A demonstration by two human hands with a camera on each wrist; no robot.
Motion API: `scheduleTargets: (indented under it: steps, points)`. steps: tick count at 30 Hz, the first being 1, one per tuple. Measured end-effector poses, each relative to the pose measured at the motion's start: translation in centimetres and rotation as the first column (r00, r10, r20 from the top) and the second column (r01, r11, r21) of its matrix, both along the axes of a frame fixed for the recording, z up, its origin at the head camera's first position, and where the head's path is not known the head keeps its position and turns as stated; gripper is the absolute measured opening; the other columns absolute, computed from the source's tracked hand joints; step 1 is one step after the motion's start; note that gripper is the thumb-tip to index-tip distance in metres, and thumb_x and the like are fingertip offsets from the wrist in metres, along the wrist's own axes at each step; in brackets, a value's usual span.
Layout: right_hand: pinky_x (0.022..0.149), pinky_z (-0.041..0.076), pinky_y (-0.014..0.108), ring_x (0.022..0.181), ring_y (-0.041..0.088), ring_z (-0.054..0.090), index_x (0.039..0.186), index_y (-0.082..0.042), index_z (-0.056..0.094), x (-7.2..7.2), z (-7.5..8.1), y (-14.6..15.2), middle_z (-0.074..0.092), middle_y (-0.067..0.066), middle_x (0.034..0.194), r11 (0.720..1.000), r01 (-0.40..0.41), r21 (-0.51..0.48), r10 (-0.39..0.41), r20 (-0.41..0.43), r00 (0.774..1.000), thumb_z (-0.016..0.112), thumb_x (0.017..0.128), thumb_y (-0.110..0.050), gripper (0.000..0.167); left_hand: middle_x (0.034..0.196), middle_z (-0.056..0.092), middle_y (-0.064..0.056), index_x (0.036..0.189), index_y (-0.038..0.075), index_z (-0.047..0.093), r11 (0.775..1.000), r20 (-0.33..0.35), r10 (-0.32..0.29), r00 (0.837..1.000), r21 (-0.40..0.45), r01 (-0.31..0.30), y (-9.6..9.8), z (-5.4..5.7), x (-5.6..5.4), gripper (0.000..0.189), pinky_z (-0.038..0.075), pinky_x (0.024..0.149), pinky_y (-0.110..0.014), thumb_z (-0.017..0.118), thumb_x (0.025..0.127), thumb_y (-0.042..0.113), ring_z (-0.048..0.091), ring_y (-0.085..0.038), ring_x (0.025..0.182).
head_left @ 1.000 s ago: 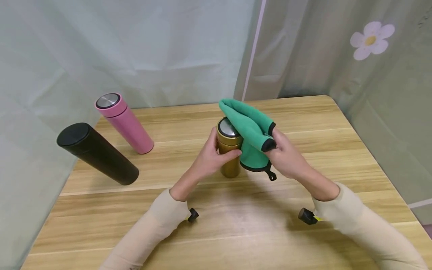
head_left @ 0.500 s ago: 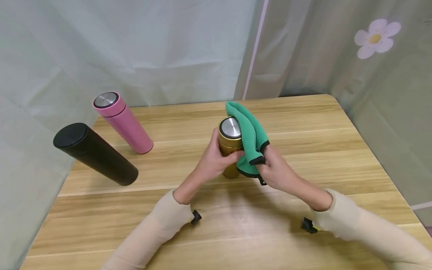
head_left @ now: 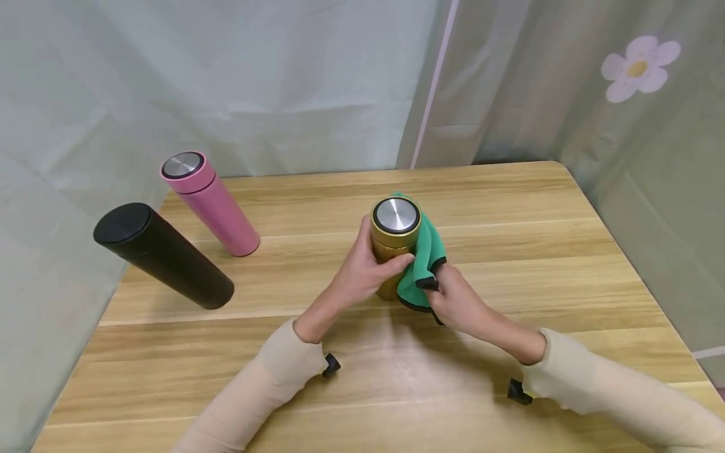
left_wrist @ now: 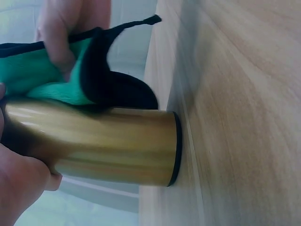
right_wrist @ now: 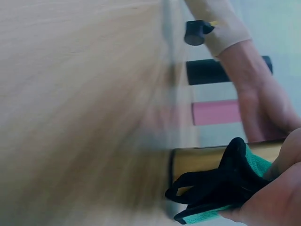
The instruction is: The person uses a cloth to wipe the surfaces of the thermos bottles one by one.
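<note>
A gold thermos flask (head_left: 389,289) with a silver-topped lid (head_left: 396,215) stands upright on the wooden table. Around its upper body curls my left hand (head_left: 360,272), the thumb across the front. My right hand (head_left: 457,303) grips a green cloth (head_left: 427,255) with black edging and presses it to the flask's right side. In the left wrist view, the cloth (left_wrist: 44,92) lies along the gold flask (left_wrist: 117,146), whose dark base rests at the tabletop. The right wrist view shows the cloth's black hanging loop (right_wrist: 186,186) in front of the flask.
To the left stand a pink thermos flask (head_left: 218,211) and a black one (head_left: 170,261), both upright. The wooden table (head_left: 362,402) backs onto a pale curtain (head_left: 272,88) with a printed flower (head_left: 640,68). A small black device sits at each wrist.
My right hand has brought the green cloth down and toward me along the flask's right side, uncovering the lid. My left hand keeps its grip on the flask.
</note>
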State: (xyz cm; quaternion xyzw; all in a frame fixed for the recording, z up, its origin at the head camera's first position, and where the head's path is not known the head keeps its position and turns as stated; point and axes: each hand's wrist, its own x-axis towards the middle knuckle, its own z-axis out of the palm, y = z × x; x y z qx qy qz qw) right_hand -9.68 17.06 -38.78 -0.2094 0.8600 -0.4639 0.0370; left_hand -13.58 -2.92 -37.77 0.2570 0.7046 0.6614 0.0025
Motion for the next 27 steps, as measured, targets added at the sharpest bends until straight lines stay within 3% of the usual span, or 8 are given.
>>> scheduleTargets:
  steps: [3,9,13,15,17,20,22,27]
  points:
    - [0.069,0.046,0.030,0.077,0.019,0.050,0.092,0.004,0.058,-0.2,-1.0,0.2,0.051,0.005,0.080,1.000,-0.008,0.016,0.008,0.016,1.000,0.050,0.090,0.013,0.012,0.140,0.054,-0.014,0.147,0.005,0.031,1.000,-0.004,0.012,1.000,-0.007,-0.012,0.2,0.0,0.1,0.071,0.044,0.110,-0.045,0.075,0.093,0.004,0.055,-0.025,0.126]
    - [0.079,0.046,0.032,0.089,0.020,0.050,0.103,0.003,0.056,-1.2,-3.3,1.0,0.057,0.009,0.096,0.996,-0.080,0.035,0.078,0.052,0.996,0.047,0.085,0.015,0.024,0.141,0.053,-0.013,0.146,0.005,0.032,0.999,0.029,0.034,0.999,-0.021,-0.034,0.5,0.3,0.2,0.070,0.044,0.109,-0.047,0.076,0.092,0.005,0.054,-0.025,0.126]
    - [0.083,0.046,0.035,0.092,0.021,0.051,0.102,0.002,0.055,-1.8,-3.6,1.3,0.057,0.009,0.099,0.996,-0.089,-0.017,0.091,0.112,0.990,0.046,0.088,0.013,0.021,0.140,0.053,-0.010,0.146,0.006,0.033,0.996,0.067,0.076,0.995,-0.054,-0.073,0.5,0.7,0.1,0.071,0.044,0.108,-0.048,0.078,0.092,0.013,0.055,-0.024,0.125]
    - [0.088,0.046,0.037,0.095,0.022,0.051,0.106,0.003,0.057,-1.9,-3.3,1.4,0.057,0.010,0.102,0.995,-0.063,-0.084,0.078,0.188,0.979,0.045,0.091,0.010,0.020,0.139,0.053,-0.009,0.147,0.007,0.034,0.993,0.084,0.098,0.992,-0.069,-0.092,0.4,0.9,-0.1,0.072,0.045,0.106,-0.048,0.079,0.092,0.017,0.055,-0.024,0.123]
    - [0.101,0.045,0.041,0.112,0.022,0.052,0.127,0.004,0.056,-2.1,-2.7,1.4,0.059,0.011,0.121,0.983,-0.040,-0.181,0.090,0.279,0.956,0.046,0.099,0.003,0.030,0.137,0.054,-0.009,0.147,0.007,0.034,0.990,0.096,0.124,0.988,-0.081,-0.117,0.3,1.2,-0.3,0.074,0.046,0.105,-0.048,0.080,0.091,0.019,0.056,-0.024,0.122]
    - [0.117,0.033,0.051,0.141,0.024,0.039,0.158,-0.007,0.035,-2.1,-1.3,1.6,0.043,0.008,0.155,0.950,0.010,-0.312,0.109,0.363,0.925,0.047,0.108,-0.013,0.052,0.135,0.054,-0.009,0.146,0.006,0.035,0.984,0.102,0.158,0.982,-0.096,-0.149,0.0,1.5,-0.7,0.075,0.048,0.104,-0.047,0.082,0.090,0.021,0.057,-0.025,0.120]
    - [0.121,0.026,0.054,0.150,0.024,0.029,0.165,-0.017,0.020,-2.0,-0.1,1.7,0.029,0.002,0.166,0.933,0.014,-0.359,0.126,0.365,0.922,0.048,0.110,-0.022,0.063,0.135,0.054,-0.009,0.146,0.006,0.035,0.980,0.101,0.181,0.978,-0.103,-0.170,-0.2,1.6,-1.0,0.076,0.048,0.103,-0.047,0.083,0.089,0.023,0.057,-0.025,0.119]
    - [0.122,0.026,0.052,0.152,0.021,0.027,0.166,-0.025,0.020,-1.3,2.9,2.1,0.025,-0.004,0.167,0.928,-0.002,-0.373,0.108,0.262,0.959,0.048,0.110,-0.025,0.062,0.136,0.052,-0.008,0.146,0.009,0.031,0.980,0.104,0.190,0.976,-0.078,-0.182,-0.1,1.6,-1.5,0.080,0.048,0.103,-0.045,0.084,0.088,0.023,0.056,-0.025,0.118]
